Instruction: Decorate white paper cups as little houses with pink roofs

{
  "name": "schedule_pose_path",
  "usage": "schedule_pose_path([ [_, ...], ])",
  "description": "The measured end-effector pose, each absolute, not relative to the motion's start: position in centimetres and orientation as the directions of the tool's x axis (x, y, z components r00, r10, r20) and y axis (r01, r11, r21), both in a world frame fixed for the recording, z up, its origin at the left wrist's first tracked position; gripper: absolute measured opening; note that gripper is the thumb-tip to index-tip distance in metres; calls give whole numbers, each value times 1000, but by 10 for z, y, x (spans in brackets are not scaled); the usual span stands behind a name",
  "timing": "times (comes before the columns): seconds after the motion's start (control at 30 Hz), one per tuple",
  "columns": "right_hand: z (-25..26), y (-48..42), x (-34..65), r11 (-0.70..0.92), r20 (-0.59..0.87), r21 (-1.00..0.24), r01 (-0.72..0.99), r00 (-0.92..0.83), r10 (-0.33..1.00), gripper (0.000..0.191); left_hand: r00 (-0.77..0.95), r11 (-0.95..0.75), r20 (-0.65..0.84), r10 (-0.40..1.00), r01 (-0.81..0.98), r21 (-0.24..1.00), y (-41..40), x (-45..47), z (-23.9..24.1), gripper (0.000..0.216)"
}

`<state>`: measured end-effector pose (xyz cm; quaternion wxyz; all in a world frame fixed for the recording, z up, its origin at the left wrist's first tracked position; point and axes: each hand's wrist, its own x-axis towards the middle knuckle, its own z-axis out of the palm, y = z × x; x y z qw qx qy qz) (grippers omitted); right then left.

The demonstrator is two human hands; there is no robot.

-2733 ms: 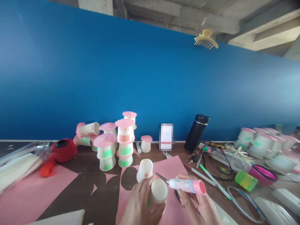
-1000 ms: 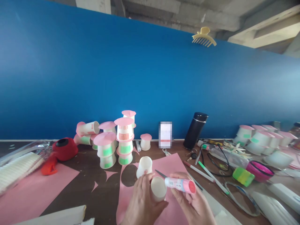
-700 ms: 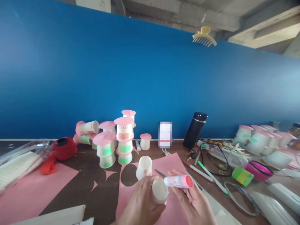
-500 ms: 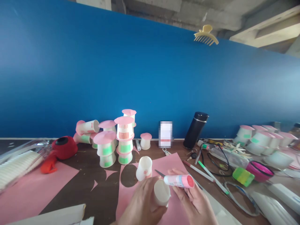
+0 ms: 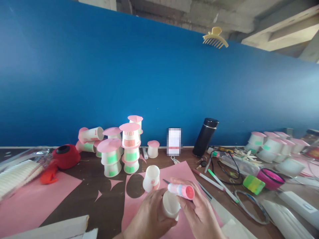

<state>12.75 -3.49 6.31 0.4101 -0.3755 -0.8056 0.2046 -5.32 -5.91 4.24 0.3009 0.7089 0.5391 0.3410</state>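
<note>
My left hand (image 5: 147, 212) is wrapped round a white paper cup (image 5: 171, 205), its mouth tilted up toward me. In my right hand (image 5: 200, 207) I grip a glue stick (image 5: 179, 190) with a white, blue and pink tube, lying sideways just over the cup's far right rim. Whether the glue stick touches the rim I cannot tell. Another paper cup (image 5: 151, 179) with red drawn windows stands just beyond my left hand. Beneath both hands lies a pink paper sheet (image 5: 183, 170) with a round hole cut out.
Stacked paper cups with pink paper discs (image 5: 108, 144) stand at the left back. Near the wall are a blurred phone (image 5: 174, 142) and a black flask (image 5: 206, 137). Markers (image 5: 223, 186), a cable and a pink pouch (image 5: 270, 180) lie to the right. A red tape dispenser (image 5: 66, 156) sits left.
My right hand has brought the glue stick leftward, closer over the cup's rim. The cup in my left hand has stayed nearly in place. The whole view has shifted slightly.
</note>
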Motion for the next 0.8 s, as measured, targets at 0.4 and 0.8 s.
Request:
schedule_pose_path([
  [0.4,60,-34,125,708,560,-560,430,-434,706,38,165,-191,123,979,501,844,-62,-52,54,47],
  [0.8,73,-38,123,722,514,-564,401,-513,687,36,152,-236,183,971,503,831,-62,-53,49,46],
])
